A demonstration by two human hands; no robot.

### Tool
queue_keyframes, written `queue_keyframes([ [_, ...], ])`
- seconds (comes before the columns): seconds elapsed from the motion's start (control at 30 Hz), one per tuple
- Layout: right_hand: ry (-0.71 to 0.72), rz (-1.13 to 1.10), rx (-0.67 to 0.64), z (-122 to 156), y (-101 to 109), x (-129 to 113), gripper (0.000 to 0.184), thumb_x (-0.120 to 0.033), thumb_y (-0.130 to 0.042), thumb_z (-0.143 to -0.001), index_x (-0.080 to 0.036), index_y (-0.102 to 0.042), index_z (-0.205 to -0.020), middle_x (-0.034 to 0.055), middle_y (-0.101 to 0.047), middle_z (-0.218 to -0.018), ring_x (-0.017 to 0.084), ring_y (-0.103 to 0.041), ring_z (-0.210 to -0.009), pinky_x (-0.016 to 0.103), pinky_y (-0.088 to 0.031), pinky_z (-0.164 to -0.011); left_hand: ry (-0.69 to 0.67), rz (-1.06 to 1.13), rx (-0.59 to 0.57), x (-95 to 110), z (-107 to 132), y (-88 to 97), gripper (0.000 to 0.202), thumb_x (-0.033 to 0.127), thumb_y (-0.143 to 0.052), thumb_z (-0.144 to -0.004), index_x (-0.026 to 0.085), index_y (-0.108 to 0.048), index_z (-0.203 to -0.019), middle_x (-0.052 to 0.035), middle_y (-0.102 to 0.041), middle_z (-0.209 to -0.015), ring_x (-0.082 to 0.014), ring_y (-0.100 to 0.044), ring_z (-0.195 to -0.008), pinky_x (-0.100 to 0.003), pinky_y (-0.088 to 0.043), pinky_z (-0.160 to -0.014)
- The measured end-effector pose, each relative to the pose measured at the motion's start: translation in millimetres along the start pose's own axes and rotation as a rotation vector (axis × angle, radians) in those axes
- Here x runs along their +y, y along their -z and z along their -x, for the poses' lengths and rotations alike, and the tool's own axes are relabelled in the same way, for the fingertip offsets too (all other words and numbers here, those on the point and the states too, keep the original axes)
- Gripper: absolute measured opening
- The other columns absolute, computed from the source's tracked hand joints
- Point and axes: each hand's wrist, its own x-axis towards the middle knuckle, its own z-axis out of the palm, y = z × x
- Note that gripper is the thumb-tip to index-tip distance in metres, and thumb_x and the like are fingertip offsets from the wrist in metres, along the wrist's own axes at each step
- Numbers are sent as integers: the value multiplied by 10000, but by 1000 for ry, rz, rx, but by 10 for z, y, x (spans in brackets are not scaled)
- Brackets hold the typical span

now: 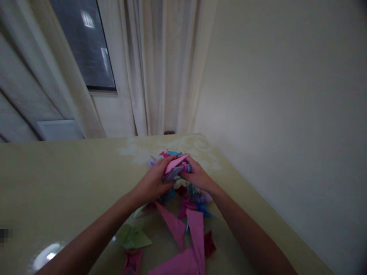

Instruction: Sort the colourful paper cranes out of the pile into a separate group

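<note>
My left hand (159, 175) and my right hand (197, 173) are closed from both sides around a bunch of folded paper origami (176, 164) in pink, purple and blue. The bunch sits above more origami on the table. Just beyond my fingers lie pieces in blue, magenta and lilac. Below my hands, nearer to me, is a loose heap with a magenta piece (187, 206) and a blue piece (204, 209). A large pink origami figure (196, 236) with long pointed parts lies closest to me, between my forearms.
A pale green origami piece (133, 236) and a dark pink one (132, 261) lie at the left, a dark red one (209, 243) at the right. The yellowish table (57, 183) meets a plain wall (286, 95) on the right. Curtains (163, 68) and a window (86, 42) stand behind.
</note>
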Motion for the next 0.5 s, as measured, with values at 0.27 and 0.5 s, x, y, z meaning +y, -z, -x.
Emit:
queue_keyframes([
  [0.27,-107,226,-150,158,663,-511,1030,-466,-856,-860,-339,-258,-1688,140,-448,-1636,322,-576,-1349,445,-552,-1023,61,11,-85,84,273,743,672,450,-744,-923,313,-512,-1539,-84,-619,-1526,-320,-627,-1353,-476,-534,-1128],
  [0.5,-252,483,-468,376,472,-166,1348,-369,-1034,-505,-343,-350,-1666,134,-539,-1543,423,-550,-1366,528,-464,-1130,144,-197,-333,-125,1081,603,1161,346,-912,-697,471,-278,-1662,-96,-380,-1717,-434,-400,-1543,-626,-453,-1180],
])
